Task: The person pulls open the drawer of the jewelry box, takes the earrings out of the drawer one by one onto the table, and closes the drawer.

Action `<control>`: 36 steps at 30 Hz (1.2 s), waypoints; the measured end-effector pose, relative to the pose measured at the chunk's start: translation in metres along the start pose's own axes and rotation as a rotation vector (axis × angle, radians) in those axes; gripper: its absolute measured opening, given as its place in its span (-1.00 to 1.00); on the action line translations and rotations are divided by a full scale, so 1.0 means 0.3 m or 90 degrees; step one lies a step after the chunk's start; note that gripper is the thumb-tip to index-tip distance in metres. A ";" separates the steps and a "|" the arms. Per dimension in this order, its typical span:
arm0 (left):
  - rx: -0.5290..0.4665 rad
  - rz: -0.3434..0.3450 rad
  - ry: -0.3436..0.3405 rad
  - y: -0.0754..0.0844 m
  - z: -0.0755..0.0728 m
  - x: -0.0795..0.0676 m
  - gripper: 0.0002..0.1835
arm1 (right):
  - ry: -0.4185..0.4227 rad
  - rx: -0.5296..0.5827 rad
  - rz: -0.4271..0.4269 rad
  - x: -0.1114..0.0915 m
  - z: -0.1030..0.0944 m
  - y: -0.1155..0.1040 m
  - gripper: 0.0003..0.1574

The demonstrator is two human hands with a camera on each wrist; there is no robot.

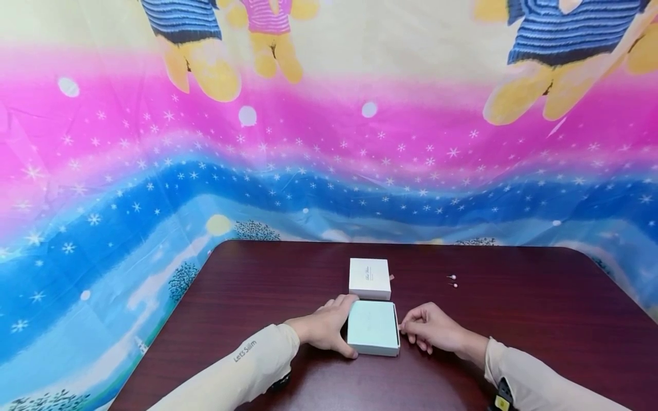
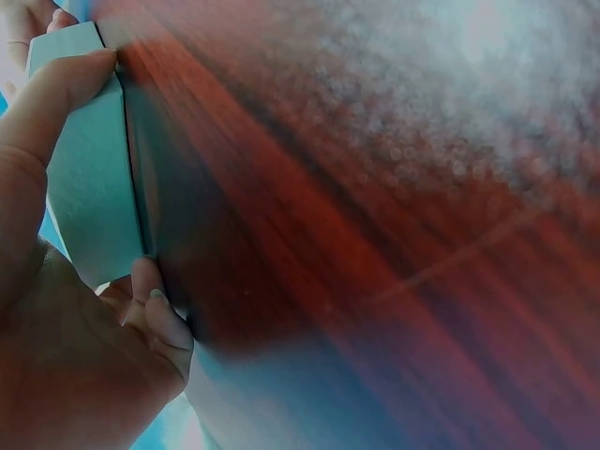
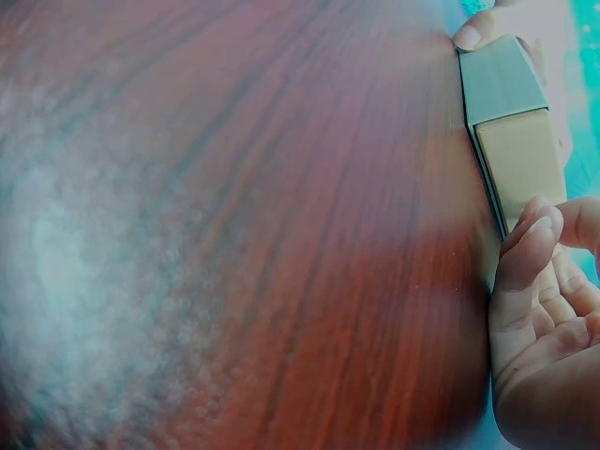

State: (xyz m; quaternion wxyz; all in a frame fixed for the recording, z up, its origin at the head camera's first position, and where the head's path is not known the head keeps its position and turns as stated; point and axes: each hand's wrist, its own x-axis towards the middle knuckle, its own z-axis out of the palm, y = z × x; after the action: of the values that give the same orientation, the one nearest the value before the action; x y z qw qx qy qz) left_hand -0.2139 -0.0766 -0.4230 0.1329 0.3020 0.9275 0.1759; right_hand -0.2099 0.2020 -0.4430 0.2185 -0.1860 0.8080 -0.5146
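A flat mint-green drawer box lies on the table. My left hand grips it from the left side, with the thumb at the near corner and the fingers at the far one. In the left wrist view the thumb and fingertips hold opposite ends of the box. At the box's right side, my right hand pinches a small pull tab between thumb and index finger. The tab is mostly hidden by the fingertips. The right wrist view shows the pale inner drawer beyond the green sleeve's edge.
Just behind the green box stands a white box with small print on its lid and a ribbon tab at its right. Two small pearl-topped earrings lie farther right on the dark red wooden table. A printed cloth hangs behind.
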 end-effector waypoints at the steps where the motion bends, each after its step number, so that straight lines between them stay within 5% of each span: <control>1: 0.000 -0.001 0.000 0.001 -0.001 -0.001 0.13 | 0.000 0.000 0.000 0.000 0.000 0.000 -0.72; 36: 0.000 0.005 -0.002 -0.009 0.005 0.000 0.13 | 0.003 0.007 0.004 -0.021 -0.008 -0.022 -0.72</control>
State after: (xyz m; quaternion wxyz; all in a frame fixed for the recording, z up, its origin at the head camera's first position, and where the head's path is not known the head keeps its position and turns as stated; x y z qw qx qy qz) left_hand -0.2147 -0.0783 -0.4254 0.1336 0.3062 0.9259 0.1763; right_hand -0.2055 0.2043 -0.4352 0.2193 -0.1807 0.8064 -0.5187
